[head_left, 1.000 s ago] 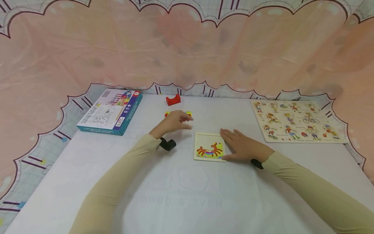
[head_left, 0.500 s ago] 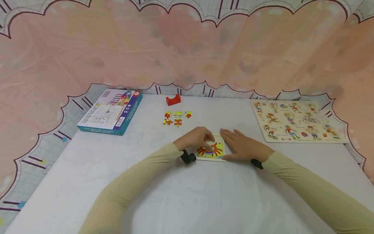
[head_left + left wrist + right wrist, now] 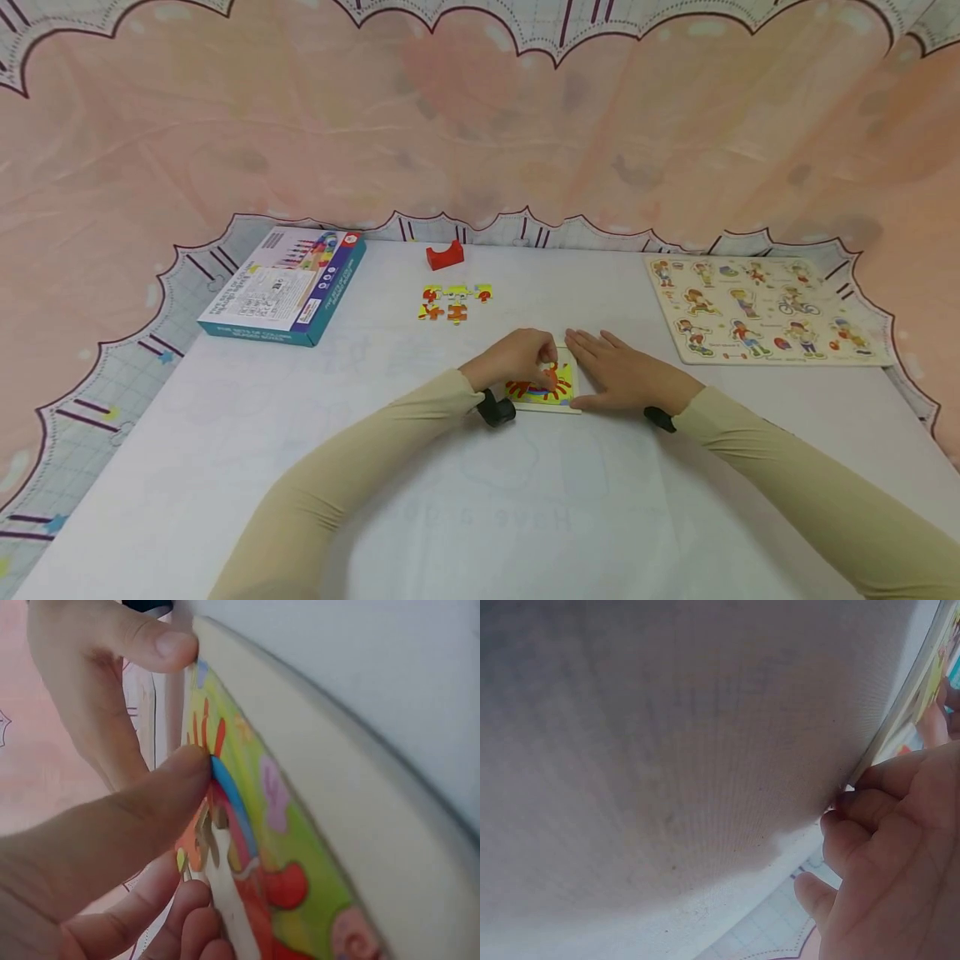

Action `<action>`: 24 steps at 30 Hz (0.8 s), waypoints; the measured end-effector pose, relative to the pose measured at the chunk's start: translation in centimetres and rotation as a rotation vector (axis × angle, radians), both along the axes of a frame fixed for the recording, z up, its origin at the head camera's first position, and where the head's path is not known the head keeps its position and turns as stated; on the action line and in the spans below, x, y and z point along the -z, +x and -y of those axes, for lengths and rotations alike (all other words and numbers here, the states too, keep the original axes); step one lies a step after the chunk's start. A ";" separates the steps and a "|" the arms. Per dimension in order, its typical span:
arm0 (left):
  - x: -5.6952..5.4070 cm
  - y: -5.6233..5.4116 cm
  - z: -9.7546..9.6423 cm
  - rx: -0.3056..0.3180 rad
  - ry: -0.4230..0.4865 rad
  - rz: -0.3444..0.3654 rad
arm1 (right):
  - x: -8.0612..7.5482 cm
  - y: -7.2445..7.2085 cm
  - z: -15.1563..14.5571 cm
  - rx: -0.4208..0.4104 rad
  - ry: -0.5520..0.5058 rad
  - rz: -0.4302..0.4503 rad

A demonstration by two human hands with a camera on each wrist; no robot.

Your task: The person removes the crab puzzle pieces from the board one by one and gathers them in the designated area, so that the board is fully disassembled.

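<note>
A square puzzle in a pale wooden frame (image 3: 543, 409) lies on the table, its lower part filled with a red-brown animal and a rainbow on yellow. Over it, my left hand (image 3: 513, 358) pinches a small orange-and-yellow puzzle piece (image 3: 193, 851) between thumb and fingers; the fingers hide much of the piece. In the left wrist view the thumb tip is right at the assembled picture (image 3: 247, 772), and bare wood shows below it. My right hand (image 3: 630, 375) lies with straight fingers along the frame's right side, thumb at its lower corner.
Several loose puzzle pieces (image 3: 456, 313) lie behind and left of the frame. Farther back stands a red curved block (image 3: 446, 256). A flat box (image 3: 281, 287) is at the left, and a wooden board with children figures (image 3: 765, 312) at the back right.
My left hand has come from the loose pieces toward me and right to the framed puzzle, then shifted slightly farther right over it. The right hand stays at the frame.
</note>
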State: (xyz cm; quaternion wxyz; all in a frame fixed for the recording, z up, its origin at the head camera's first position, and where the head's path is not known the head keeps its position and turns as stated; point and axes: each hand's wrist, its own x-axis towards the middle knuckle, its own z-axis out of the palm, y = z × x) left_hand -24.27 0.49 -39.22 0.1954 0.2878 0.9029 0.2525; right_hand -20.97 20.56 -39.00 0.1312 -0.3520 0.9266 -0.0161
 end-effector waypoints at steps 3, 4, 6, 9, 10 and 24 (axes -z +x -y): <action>0.0 0.1 -0.1 -0.006 0.018 0.012 | 0.0 0.0 0.0 -0.001 0.000 0.001; 0.0 0.2 -0.1 -0.007 0.027 0.016 | 0.0 0.0 0.0 -0.001 0.001 0.001; 0.0 0.2 0.0 -0.006 0.048 0.028 | 0.1 -0.1 0.0 -0.002 0.004 0.000; 0.0 0.2 0.0 -0.010 0.076 0.041 | 0.1 -0.2 0.0 -0.002 0.005 -0.001; 0.0 0.2 0.0 -0.010 0.079 0.041 | 0.1 -0.2 0.0 -0.001 0.006 -0.002; -0.2 0.4 0.0 0.026 0.087 0.001 | 0.1 -0.2 0.1 0.007 0.007 0.006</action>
